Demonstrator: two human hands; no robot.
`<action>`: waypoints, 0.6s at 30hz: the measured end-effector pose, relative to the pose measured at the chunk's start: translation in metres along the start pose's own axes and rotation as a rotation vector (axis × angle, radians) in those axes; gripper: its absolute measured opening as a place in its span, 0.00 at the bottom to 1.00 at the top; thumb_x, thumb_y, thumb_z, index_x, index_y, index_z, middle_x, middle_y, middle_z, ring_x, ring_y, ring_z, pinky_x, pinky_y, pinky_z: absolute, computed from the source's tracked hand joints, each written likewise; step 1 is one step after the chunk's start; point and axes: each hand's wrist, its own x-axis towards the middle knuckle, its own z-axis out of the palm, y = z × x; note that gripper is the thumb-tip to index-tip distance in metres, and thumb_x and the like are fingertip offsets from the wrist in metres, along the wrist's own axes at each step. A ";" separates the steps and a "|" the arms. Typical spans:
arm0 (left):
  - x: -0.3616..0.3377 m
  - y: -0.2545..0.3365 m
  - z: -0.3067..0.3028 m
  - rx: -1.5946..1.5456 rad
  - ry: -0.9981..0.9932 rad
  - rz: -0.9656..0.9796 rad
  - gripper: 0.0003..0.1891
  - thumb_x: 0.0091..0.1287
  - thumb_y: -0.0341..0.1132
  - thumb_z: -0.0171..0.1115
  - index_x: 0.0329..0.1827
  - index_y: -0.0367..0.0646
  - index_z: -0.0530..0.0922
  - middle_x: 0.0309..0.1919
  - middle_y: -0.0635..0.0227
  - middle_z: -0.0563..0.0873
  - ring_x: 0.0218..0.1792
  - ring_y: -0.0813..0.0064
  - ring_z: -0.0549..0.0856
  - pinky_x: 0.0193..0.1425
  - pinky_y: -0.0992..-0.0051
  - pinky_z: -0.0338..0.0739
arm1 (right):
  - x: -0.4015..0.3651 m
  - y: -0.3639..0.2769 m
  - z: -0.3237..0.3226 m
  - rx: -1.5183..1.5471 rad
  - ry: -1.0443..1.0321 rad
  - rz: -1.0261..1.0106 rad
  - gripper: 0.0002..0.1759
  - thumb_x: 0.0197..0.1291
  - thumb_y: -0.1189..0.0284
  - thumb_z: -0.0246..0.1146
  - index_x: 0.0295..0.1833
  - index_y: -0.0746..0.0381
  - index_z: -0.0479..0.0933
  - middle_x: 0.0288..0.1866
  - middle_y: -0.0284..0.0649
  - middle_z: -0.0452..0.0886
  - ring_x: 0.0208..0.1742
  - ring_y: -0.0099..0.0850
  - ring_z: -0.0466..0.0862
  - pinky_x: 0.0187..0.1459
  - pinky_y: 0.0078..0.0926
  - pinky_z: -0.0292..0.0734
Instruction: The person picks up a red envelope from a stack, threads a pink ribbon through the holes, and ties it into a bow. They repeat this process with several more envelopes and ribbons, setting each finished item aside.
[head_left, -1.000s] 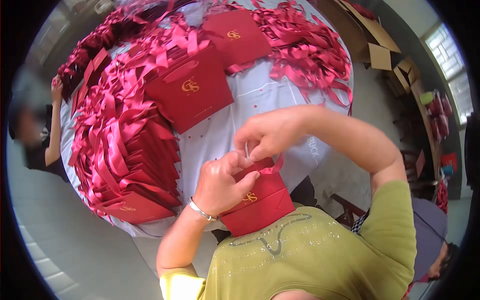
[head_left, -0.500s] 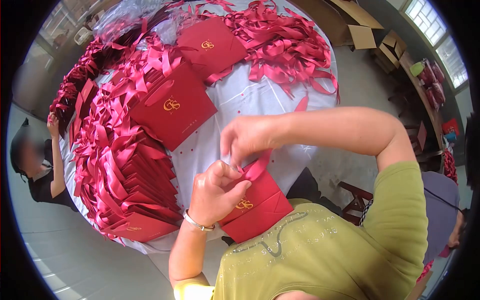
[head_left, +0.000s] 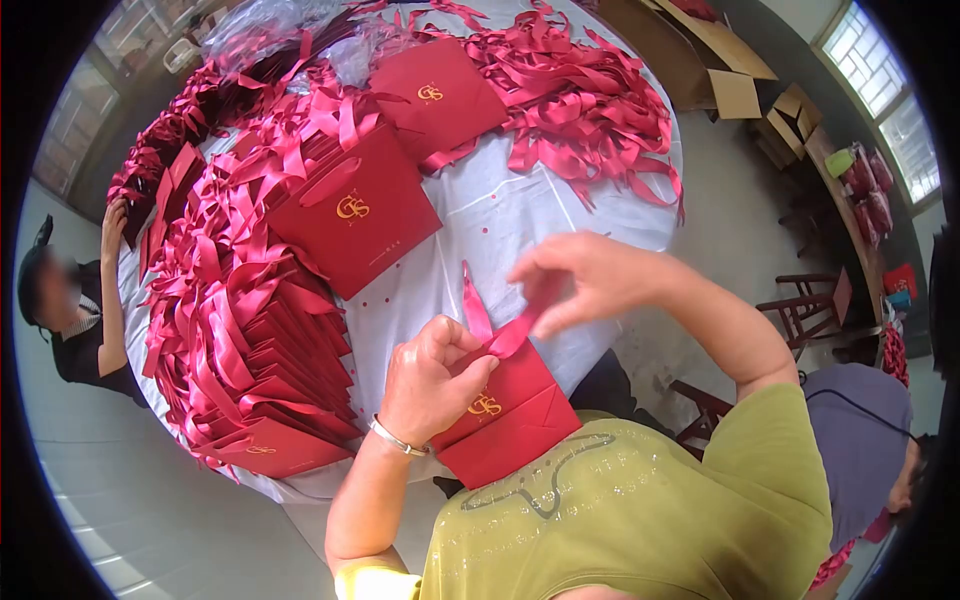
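Note:
A small red paper gift bag (head_left: 515, 420) with a gold emblem leans against my front at the table's edge. My left hand (head_left: 430, 380), with a bracelet on its wrist, is closed at the bag's top edge, thumb and fingers pinching the red ribbon (head_left: 513, 337). One ribbon end stands up beyond the fingers. To the right and higher, my right hand (head_left: 595, 283) has its thumb and fingers curled round the other stretch of ribbon, slightly blurred. The ribbon runs between both hands.
Rows of finished-looking red bags (head_left: 290, 370) with ribbons line the round table's left side. Two larger-looking bags (head_left: 375, 240) lie flat beyond my hands. A heap of loose ribbons (head_left: 590, 110) covers the far right. A person (head_left: 85, 320) works at left; another (head_left: 860, 440) sits at right.
My right hand has moved right, away from the left hand, drawing the ribbon out. A ribbon end now stands up above my left hand, which keeps its pinch at the bag.

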 end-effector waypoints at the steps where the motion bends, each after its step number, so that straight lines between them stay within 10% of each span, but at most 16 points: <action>1: 0.001 0.001 0.000 0.007 -0.017 -0.034 0.13 0.57 0.28 0.75 0.34 0.38 0.75 0.23 0.66 0.86 0.27 0.79 0.85 0.30 0.77 0.76 | -0.008 0.002 -0.002 -0.051 -0.049 -0.002 0.23 0.56 0.68 0.75 0.55 0.63 0.80 0.42 0.39 0.85 0.47 0.31 0.86 0.50 0.34 0.79; 2: 0.001 0.002 0.000 0.014 -0.036 -0.069 0.13 0.57 0.31 0.75 0.34 0.38 0.76 0.26 0.59 0.89 0.30 0.68 0.91 0.35 0.72 0.81 | -0.014 0.008 -0.003 -0.162 -0.040 -0.013 0.21 0.56 0.71 0.73 0.56 0.63 0.81 0.41 0.38 0.86 0.45 0.29 0.86 0.49 0.32 0.79; 9: 0.003 -0.005 0.003 -0.003 -0.031 -0.136 0.12 0.57 0.32 0.73 0.34 0.38 0.77 0.23 0.61 0.88 0.23 0.70 0.87 0.32 0.72 0.78 | -0.061 -0.021 -0.031 0.297 0.099 0.059 0.18 0.53 0.78 0.73 0.51 0.65 0.83 0.38 0.35 0.85 0.41 0.24 0.83 0.44 0.23 0.76; 11: 0.004 -0.006 0.005 -0.056 -0.010 -0.098 0.10 0.59 0.26 0.72 0.32 0.38 0.75 0.18 0.75 0.82 0.21 0.92 0.75 0.25 0.83 0.67 | -0.068 -0.027 -0.031 0.380 0.181 0.089 0.13 0.53 0.81 0.72 0.46 0.67 0.83 0.36 0.35 0.85 0.39 0.24 0.82 0.42 0.22 0.75; 15: 0.004 -0.007 0.005 -0.059 -0.021 -0.109 0.10 0.59 0.26 0.71 0.32 0.37 0.75 0.17 0.75 0.81 0.21 0.92 0.74 0.25 0.83 0.67 | -0.071 -0.017 -0.022 0.205 0.464 -0.049 0.08 0.52 0.83 0.74 0.38 0.67 0.85 0.34 0.34 0.85 0.35 0.20 0.81 0.38 0.19 0.75; 18: 0.005 -0.005 0.002 -0.012 -0.057 -0.168 0.11 0.57 0.32 0.73 0.34 0.38 0.77 0.22 0.62 0.87 0.22 0.70 0.86 0.32 0.72 0.78 | -0.070 -0.010 -0.024 0.187 0.553 -0.131 0.11 0.48 0.86 0.75 0.38 0.66 0.84 0.34 0.36 0.84 0.35 0.22 0.81 0.38 0.21 0.75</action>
